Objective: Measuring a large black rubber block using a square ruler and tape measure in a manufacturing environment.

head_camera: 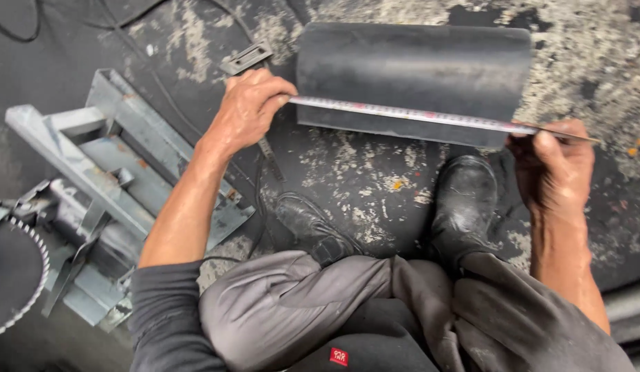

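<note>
Both hands, left hand (248,110) and right hand (554,162), pinch a steel ruler (409,115) stretched along a dull black curved panel (413,69) on the paint-flecked dark floor (361,172).

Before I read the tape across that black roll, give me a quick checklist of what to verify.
1. Measuring tape lies flat along the black roll: ok.
2. Left hand pins the tape at the roll's left end: ok.
3. Right hand pulls the tape past the right end: ok.
4. Tape runs parallel to the roll's edge: not ok, it slants slightly downward to the right.
5. Tape markings readable: cannot tell, too small.
6. Saw blade is apart from both hands: ok.
</note>
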